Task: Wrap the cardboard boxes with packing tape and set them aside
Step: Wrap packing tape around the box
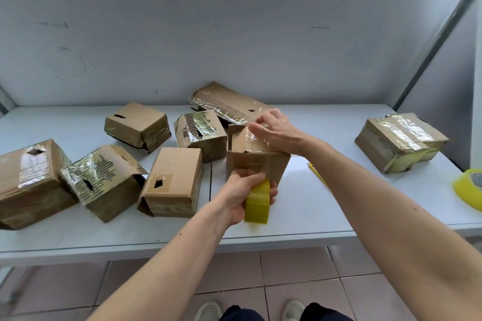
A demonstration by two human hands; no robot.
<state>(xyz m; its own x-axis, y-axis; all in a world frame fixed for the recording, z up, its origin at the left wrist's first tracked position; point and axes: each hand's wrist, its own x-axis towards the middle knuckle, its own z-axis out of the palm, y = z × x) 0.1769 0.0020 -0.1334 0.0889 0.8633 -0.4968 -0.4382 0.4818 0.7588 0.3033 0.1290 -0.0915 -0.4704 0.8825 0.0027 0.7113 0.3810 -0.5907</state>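
A small brown cardboard box (257, 161) stands in the middle of the white table (313, 206), with clear tape over its top. My left hand (242, 195) grips a yellow roll of packing tape (257, 203) against the box's near face. My right hand (273, 130) rests on the top of the box, its fingers pressing the tape there. Several more boxes lie to the left, some shiny with tape; the nearest is a plain one (173, 182).
Two taped boxes (399, 141) are stacked at the right of the table. A second yellow tape roll (468, 187) lies at the right edge. A yellow cutter (317, 171) lies right of the box. A grey wall stands behind. The table's front edge is close to me.
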